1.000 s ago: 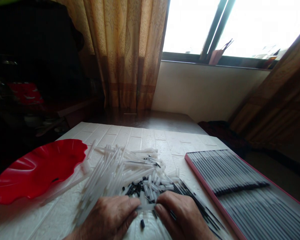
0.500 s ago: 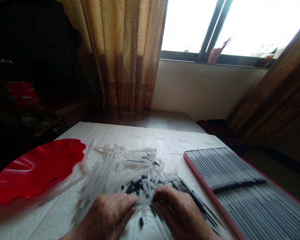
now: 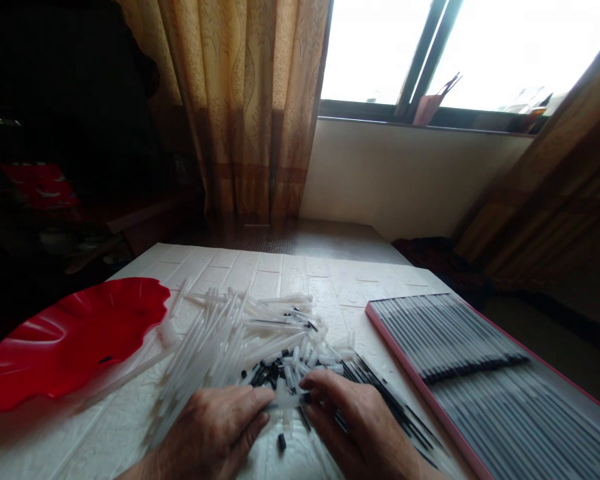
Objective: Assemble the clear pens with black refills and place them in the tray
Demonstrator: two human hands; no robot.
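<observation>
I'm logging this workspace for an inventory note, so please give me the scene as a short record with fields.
Left hand: pinches one end of a whitish tube
Right hand: at the tube's other end, by a small black piece; exact grip unclear
Between wrists: loose black cap on the white tabletop
Beyond hands: pile of whitish tubes, small black pieces
Far left: red dish, scalloped rim
Right: pink-edged tray holding rows of thin sticks

White brick-patterned tabletop (image 3: 360, 283) bears translucent tubes (image 3: 207, 340); black caps (image 3: 265, 373); dark rods (image 3: 387, 397); pink-edged tray (image 3: 399, 351)
</observation>
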